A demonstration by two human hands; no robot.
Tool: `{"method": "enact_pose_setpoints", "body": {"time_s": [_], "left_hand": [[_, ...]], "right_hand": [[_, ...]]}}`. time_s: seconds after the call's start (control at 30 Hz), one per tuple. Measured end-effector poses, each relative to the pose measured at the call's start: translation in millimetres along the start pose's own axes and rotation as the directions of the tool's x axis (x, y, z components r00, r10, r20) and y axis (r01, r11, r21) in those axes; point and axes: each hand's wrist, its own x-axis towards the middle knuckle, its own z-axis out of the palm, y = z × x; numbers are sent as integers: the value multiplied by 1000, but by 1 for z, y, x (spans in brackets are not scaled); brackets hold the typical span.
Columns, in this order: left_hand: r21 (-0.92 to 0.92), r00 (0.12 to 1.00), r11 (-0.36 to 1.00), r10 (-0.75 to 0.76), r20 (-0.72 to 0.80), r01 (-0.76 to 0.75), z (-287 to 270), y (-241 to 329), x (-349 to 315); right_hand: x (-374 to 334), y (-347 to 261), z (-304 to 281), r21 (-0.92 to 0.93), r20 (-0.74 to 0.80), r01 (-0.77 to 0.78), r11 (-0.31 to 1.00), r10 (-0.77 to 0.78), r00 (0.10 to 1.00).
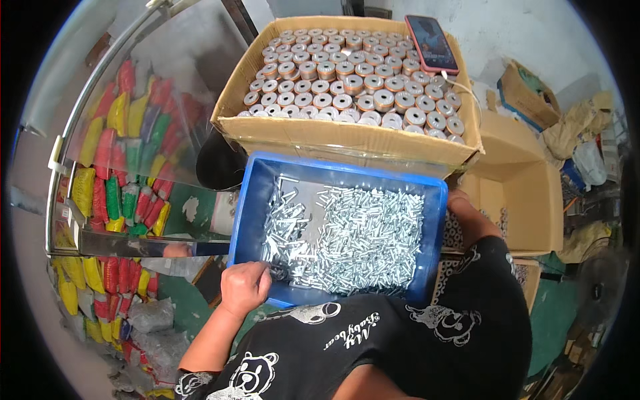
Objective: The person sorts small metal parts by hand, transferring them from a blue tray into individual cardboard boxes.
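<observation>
A blue plastic tray (340,165) stands in front of me, holding many small silvery metal pins (373,233), heaped mostly to the right, with a smaller pile at the left. My left hand (245,287) is closed at the tray's front left corner, fingers curled over the rim near the pins; what they hold, if anything, is hidden. Past the tray's right wall, my right hand (461,205) reaches down beside an open carton containing small round metal parts (453,233). The tray and the carton's shadow hide its fingers.
Behind the tray, a large cardboard box (347,141) is filled with rows of grey cylinders (353,83) with orange bands. A phone (432,45) with a white cable leans on its right edge. Red, yellow and green filled net bags (110,150) lie left, beyond a metal-framed clear panel (153,87).
</observation>
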Motion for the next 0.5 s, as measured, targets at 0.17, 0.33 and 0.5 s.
{"method": "enact_pose_setpoints", "body": {"time_s": [0.17, 0.33, 0.5], "left_hand": [[-58, 999, 998, 34, -36, -36, -1, -1, -1], [-84, 996, 993, 75, -56, -79, 1, -7, -4], [-105, 992, 988, 107, -66, -114, 2, -16, -9]], "right_hand": [[-36, 60, -116, 880, 358, -241, 409, -239, 903], [-250, -39, -322, 911, -312, 399, 106, -456, 833], [-227, -229, -396, -176, -530, 702, 690, -668, 523]]}}
